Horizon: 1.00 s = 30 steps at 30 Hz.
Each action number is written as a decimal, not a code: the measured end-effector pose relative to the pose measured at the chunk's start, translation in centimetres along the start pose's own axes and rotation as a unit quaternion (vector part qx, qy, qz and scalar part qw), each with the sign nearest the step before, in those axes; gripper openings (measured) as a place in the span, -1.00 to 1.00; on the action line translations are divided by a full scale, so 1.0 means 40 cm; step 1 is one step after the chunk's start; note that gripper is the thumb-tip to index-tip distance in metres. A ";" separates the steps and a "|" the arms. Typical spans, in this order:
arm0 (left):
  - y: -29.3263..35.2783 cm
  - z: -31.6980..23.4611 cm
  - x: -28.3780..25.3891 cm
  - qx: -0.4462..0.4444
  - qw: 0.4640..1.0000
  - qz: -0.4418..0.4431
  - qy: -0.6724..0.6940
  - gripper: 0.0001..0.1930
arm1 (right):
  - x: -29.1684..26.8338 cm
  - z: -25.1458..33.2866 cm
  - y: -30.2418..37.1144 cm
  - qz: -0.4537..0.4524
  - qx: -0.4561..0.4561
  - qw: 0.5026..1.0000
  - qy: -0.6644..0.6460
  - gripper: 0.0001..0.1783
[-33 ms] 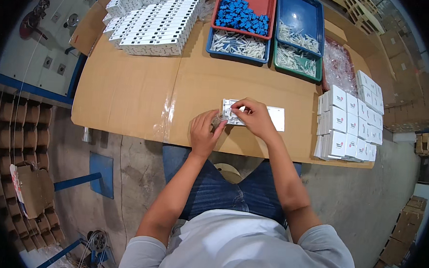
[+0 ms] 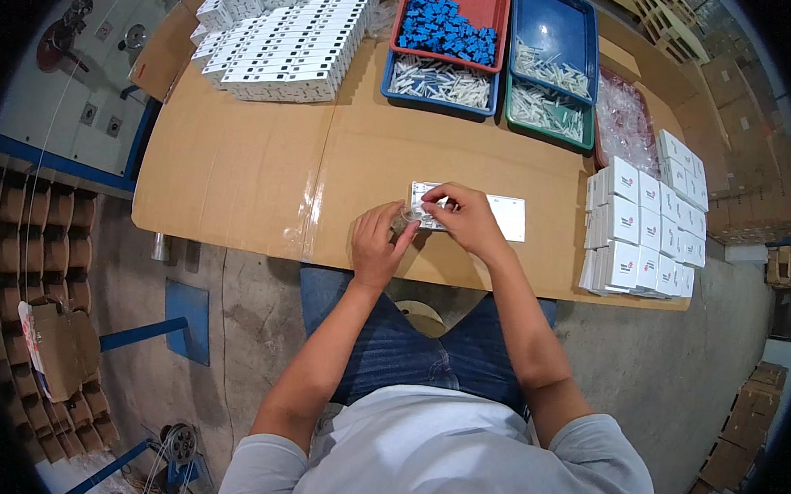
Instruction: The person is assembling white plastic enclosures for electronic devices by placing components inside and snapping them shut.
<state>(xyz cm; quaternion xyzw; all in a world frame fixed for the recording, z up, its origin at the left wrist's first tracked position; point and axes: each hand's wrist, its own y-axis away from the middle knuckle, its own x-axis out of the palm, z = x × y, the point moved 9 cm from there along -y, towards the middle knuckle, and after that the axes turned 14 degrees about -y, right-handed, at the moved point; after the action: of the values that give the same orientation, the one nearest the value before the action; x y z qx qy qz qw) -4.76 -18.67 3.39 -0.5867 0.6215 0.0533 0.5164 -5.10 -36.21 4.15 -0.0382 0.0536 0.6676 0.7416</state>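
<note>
A flat white box or card [image 2: 507, 219] lies near the table's front edge, its right part bare and its left part bearing printed marks. My left hand [image 2: 378, 246] curls at its left end, thumb and fingers closed round a small clear plastic piece [image 2: 402, 220]. Over the printed part, my right hand [image 2: 467, 219] is bent in a pinch close to the left fingertips. Whatever sits between the right fingers is too small and covered to make out.
Stacked white boxes [image 2: 289, 58] stand back left, more white boxes [image 2: 625, 219] at right. Behind are a red tray [image 2: 503, 24] of blue parts, blue [image 2: 553, 18] and green trays [image 2: 549, 134] of white pieces, and clear plastic pieces [image 2: 624, 116]. Cardboard [image 2: 229, 176] covers the table.
My right hand's fingertips have shifted slightly left, toward the left hand. The left hand and the white box stay nearly where they were.
</note>
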 end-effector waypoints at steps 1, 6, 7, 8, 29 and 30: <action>-0.001 -0.001 0.000 0.003 1.000 0.001 0.003 -0.58 | 0.016 -0.001 0.002 0.010 0.026 0.999 0.017 -0.84; 0.003 -0.003 0.001 0.010 1.000 -0.004 0.010 -0.57 | 0.046 -0.020 0.000 0.025 0.013 0.999 0.034 -0.84; 0.003 -0.003 0.001 0.007 1.000 -0.002 0.015 -0.56 | 0.044 -0.013 -0.002 0.017 -0.027 0.999 0.011 -0.84; 0.002 -0.005 0.001 0.009 1.000 -0.003 0.017 -0.56 | 0.036 -0.005 -0.003 0.009 -0.067 0.998 -0.012 -0.83; 0.012 0.015 0.013 -0.021 1.000 0.001 0.001 -0.62 | -0.161 0.008 -0.554 -0.092 -0.125 0.909 0.386 -0.83; 0.011 0.013 0.013 -0.017 1.000 0.003 -0.005 -0.62 | -0.153 0.007 -0.562 -0.090 -0.128 0.910 0.384 -0.83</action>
<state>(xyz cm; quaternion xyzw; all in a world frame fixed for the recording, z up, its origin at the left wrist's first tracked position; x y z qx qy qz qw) -4.69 -18.54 2.52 -0.5932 0.6201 0.0684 0.5088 16.64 -44.58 4.88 -0.3907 0.2451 0.5326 0.7097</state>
